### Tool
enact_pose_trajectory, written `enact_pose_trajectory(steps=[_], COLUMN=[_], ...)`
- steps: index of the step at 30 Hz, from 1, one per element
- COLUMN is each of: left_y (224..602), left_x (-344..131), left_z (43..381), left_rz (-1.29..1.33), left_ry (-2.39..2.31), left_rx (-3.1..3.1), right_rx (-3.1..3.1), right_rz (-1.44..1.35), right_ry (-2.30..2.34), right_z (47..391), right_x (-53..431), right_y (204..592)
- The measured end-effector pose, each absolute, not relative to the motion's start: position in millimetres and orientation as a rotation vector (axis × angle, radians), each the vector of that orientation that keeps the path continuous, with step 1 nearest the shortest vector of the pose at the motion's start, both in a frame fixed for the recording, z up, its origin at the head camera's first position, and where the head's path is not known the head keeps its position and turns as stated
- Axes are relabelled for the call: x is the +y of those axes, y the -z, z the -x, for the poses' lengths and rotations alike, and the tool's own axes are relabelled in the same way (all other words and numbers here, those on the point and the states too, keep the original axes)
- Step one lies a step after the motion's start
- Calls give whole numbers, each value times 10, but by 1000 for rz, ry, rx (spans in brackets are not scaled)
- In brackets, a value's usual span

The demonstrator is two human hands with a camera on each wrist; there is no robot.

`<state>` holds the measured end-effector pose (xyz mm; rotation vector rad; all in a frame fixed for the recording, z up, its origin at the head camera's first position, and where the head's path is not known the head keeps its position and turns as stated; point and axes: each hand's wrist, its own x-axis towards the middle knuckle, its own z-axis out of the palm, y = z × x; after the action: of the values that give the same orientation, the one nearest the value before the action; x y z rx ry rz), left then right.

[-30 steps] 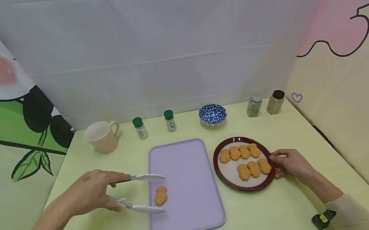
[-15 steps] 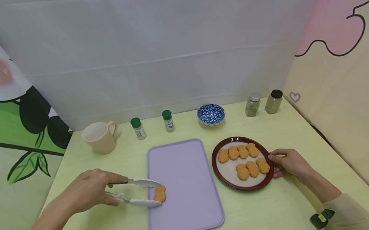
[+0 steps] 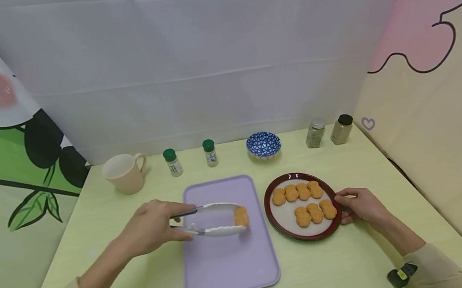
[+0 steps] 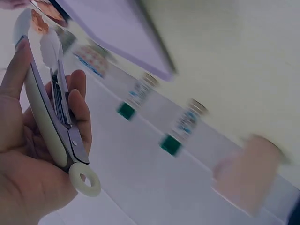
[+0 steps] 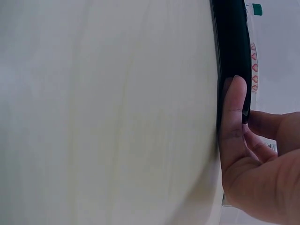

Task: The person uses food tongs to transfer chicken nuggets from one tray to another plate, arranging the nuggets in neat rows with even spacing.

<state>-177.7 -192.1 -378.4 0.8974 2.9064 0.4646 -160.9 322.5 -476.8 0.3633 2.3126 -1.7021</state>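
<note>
My left hand [image 3: 150, 226] grips a pair of tongs [image 3: 223, 231] with white scalloped tips. Between those tips sits a golden-brown nugget [image 3: 241, 216], over the right half of the lavender tray [image 3: 229, 271]. In the left wrist view, the tongs [image 4: 44, 112] lie across the palm, thumb on one arm and fingers on the other. To the right, a round plate [image 3: 307, 237] with a dark red-brown rim and pale centre bears several like nuggets [image 3: 302, 217] in two rows. My right hand [image 3: 361, 205] pinches the plate's right rim, thumb and fingers on the edge [image 5: 233, 42].
Along the table's back edge stand a pink mug [image 3: 124, 174], two green-capped shakers [image 3: 175, 166], a blue patterned bowl [image 3: 263, 145], a grey-capped jar [image 3: 315, 134] and a black-capped jar [image 3: 342, 130]. A white sheet [image 3: 203, 61] hangs behind them.
The tongs have closed on the nugget on the tray's left side and lifted it. My left hand has moved right with it; the right hand stays on the plate.
</note>
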Motion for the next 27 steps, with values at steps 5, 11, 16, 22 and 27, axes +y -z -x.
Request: enact_pose_trajectory(steps=[5, 11, 16, 22, 27], left_y=[3847, 3942, 3974, 3942, 3911], left_x=[-1347, -893, -722, -627, -560], left_z=[1841, 1898, 1929, 1965, 2004], left_rz=[-1012, -1025, -1026, -979, -954], left_ry=[-472, -440, -396, -370, -353], left_rx=[2909, 2858, 2825, 2773, 2756], right_rx=[2309, 2301, 2295, 2294, 2298], right_rz=[-376, -379, -380, -396, -397], right_ry=[1700, 1706, 1714, 1710, 1716], right_z=[1618, 1637, 1636, 1622, 1610], right_x=[3224, 3204, 3191, 3201, 3222], right_y=[4796, 4805, 4802, 4790, 4794])
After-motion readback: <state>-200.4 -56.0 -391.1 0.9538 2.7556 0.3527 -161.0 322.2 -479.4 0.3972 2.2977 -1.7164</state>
